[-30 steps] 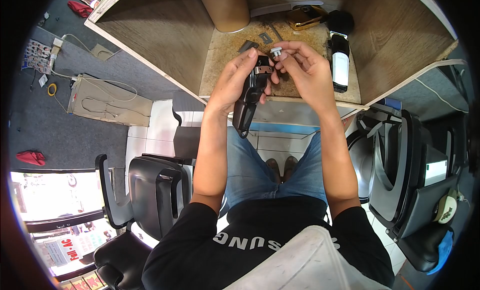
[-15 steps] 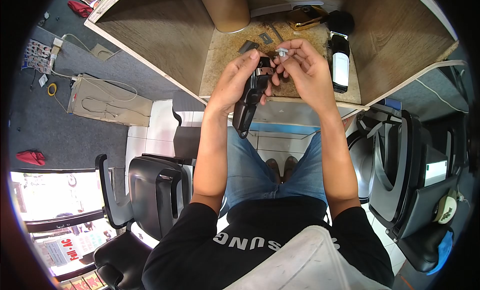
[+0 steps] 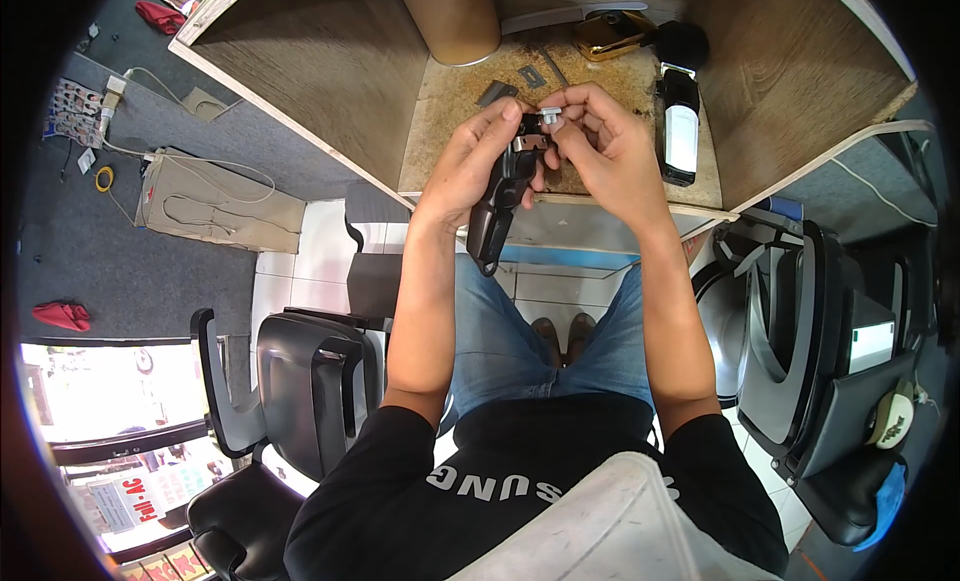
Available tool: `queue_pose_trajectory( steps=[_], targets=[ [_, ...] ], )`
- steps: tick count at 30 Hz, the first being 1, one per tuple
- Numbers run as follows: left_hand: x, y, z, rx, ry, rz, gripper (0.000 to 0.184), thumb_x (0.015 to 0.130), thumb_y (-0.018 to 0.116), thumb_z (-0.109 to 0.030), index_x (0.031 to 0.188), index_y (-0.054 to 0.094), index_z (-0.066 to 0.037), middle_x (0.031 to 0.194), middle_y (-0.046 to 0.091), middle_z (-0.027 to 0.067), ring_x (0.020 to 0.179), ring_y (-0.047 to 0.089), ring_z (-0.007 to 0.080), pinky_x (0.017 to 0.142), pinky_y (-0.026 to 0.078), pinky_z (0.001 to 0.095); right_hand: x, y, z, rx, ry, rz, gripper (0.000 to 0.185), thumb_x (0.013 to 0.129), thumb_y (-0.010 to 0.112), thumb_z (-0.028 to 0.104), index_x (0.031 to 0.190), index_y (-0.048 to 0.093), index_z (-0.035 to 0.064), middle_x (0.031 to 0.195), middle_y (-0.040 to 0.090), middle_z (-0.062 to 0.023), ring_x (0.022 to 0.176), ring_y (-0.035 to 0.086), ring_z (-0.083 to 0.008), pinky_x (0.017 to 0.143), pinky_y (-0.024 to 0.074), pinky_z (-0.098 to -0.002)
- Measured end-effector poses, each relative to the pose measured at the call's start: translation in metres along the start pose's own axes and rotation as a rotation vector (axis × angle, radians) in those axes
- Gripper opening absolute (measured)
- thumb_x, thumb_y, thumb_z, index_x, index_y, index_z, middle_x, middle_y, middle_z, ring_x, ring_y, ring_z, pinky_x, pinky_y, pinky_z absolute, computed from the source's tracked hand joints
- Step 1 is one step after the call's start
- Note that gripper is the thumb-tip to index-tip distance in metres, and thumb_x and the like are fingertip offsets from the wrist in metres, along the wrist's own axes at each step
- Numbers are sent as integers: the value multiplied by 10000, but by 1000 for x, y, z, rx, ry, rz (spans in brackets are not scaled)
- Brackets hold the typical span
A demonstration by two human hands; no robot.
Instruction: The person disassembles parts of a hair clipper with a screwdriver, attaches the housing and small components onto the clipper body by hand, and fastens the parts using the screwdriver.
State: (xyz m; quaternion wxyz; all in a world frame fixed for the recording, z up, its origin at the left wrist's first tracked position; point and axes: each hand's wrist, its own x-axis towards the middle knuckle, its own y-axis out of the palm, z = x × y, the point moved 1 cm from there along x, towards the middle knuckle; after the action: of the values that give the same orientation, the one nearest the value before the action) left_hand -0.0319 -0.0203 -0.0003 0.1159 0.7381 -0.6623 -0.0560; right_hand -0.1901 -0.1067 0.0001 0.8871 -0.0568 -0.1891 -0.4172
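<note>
My left hand (image 3: 474, 163) is wrapped round a black hair clipper (image 3: 497, 203), its head end pointing away from me and its body slanting down toward my lap. The top of the clipper shows bare metal and dark parts. Between thumb and fingers, my right hand (image 3: 607, 146) pinches a small light grey plastic piece (image 3: 550, 115) right at the clipper's head. Whether the piece touches the head I cannot tell. Beyond my hands, a flat metal clipper blade (image 3: 531, 76) and a dark block-like piece (image 3: 497, 93) lie on the shelf.
The worn shelf (image 3: 440, 111) sits between wooden side walls. A brown cylinder (image 3: 455, 26) stands at the back left. A gold-coloured clipper (image 3: 612, 33), a black brush (image 3: 682, 45) and a black and white device (image 3: 680, 126) lie at the right. Black chairs (image 3: 315, 391) stand either side of me.
My right hand has brought the small grey piece left and slightly down, up to the clipper's head. My left hand and the clipper have hardly moved.
</note>
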Motion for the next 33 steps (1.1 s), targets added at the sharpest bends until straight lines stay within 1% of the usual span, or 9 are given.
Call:
queue_pose_trajectory(
  steps=[7,10,13,16,19,22,25,31,33],
  targets=[
    [-1,0,-3,-42,-19,-31,503,1129,501,-503,1236,579,-18,885,701,165,622,696,194,475,558,288,-1,0,-6,-110,-104,-13,199,971,606,-47,1141,709,-26,794,681,-37,691,680,-80,618,524,-246],
    [-2,0,-3,-54,-15,-35,516,1125,510,-505,1243,587,-8,881,700,158,621,697,194,478,560,287,-1,1,-4,-148,-128,-32,211,957,621,-47,1127,738,-7,833,686,-53,693,690,-93,619,532,-261],
    [0,-1,1,-28,-2,-27,530,1123,513,-506,1246,595,3,878,698,150,623,698,191,481,562,285,0,-1,4,-326,-246,-75,222,952,627,-49,1120,761,10,882,688,-52,712,699,-103,620,533,-271],
    [1,-1,2,18,-2,-26,534,1124,512,-502,1250,597,9,879,697,145,622,698,190,482,562,284,0,-1,0,-233,-192,-57,236,946,632,-51,1123,773,19,939,683,-59,732,709,-114,616,526,-271],
    [0,3,-1,31,-12,-65,520,1127,511,-493,1249,593,6,883,698,142,613,697,188,479,563,284,-1,-1,2,-326,-235,-38,243,942,631,-51,1134,769,7,979,685,-79,733,719,-127,624,543,-282],
    [-1,3,-2,11,-24,-82,501,1128,516,-482,1241,590,1,889,700,136,605,699,184,475,565,283,-5,3,-3,-517,-442,-105,247,939,643,-41,1147,771,0,992,689,-86,721,725,-141,637,565,-308],
    [-1,0,-3,-24,-21,-82,488,1129,519,-472,1237,588,-1,891,701,130,601,700,178,475,571,279,-9,11,10,-440,-386,-84,206,953,696,0,1143,775,-7,965,698,-72,731,731,-146,651,576,-341],
    [1,1,1,-10,1,-95,477,1131,518,-464,1224,591,-2,891,705,126,578,692,174,471,578,277,-4,4,8,-324,-204,-43,198,966,775,86,1133,779,-21,944,696,-78,724,706,-140,674,564,-291],
    [0,1,1,4,-3,-86,476,1131,519,-464,1217,592,-1,891,706,127,586,696,176,467,575,277,-3,2,3,-298,-215,-51,181,974,762,74,1126,779,-23,942,696,-81,717,697,-138,681,560,-276]
  ],
)
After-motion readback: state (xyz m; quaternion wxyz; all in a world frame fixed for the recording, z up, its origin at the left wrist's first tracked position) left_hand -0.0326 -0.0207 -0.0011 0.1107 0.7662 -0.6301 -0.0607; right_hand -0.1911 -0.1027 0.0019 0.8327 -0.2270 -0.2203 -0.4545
